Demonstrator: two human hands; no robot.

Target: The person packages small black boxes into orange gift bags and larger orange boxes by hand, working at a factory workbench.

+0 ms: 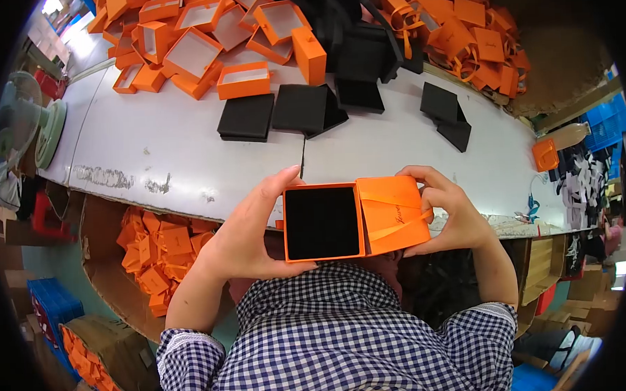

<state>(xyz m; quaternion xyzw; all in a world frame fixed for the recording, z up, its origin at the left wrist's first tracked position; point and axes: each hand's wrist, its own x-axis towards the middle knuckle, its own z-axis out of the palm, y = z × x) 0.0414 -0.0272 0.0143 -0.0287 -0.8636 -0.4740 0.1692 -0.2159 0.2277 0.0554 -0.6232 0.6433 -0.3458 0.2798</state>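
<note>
In front of my body, my left hand (249, 232) grips an orange box tray (286, 224) by its left side, thumb and fingers at the upper and lower corners. A black insert pad (322, 223) fills the tray. On its right, my right hand (457, 214) holds an orange box sleeve (385, 193) between curled fingers and thumb. The sleeve carries an orange ribbon (397, 228) and dark lettering, and its left edge meets the tray's right edge. Beyond my hands, black square pads (247, 116) lie on the white table (208, 165).
Open orange trays (192, 53) are heaped at the back left, beside piled black pads (360, 52). Ribboned orange sleeves (459, 35) fill the back right. Below the table's front edge, a cardboard carton (105, 272) holds more orange pieces. A fan (24, 123) stands at far left.
</note>
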